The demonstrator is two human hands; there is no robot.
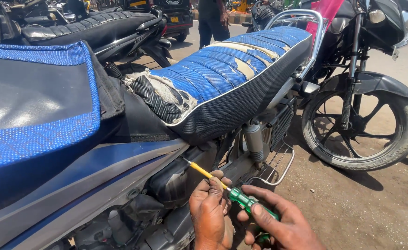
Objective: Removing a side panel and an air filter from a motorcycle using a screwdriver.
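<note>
Head view is showing me one screwdriver, green-handled with a yellow shaft, being held below the torn blue seat of the motorcycle I am working at. My right hand is gripping the green handle, its fingers closed around it, which I judge is giving the turning force. My left hand is resting just left of the handle, its fingers curled together on the shaft where it meets the handle, seemingly steadying the tool so the tip is staying aimed. The shaft is slanting up and to the left toward the dark side panel under the seat; I cannot tell whether the tip is touching a screw. Beneath the rear of the seat, one chrome shock absorber is standing. I am counting two hands, one tool, and, beyond the seat, one front wheel of a second motorcycle parked on the dirt ground.
</note>
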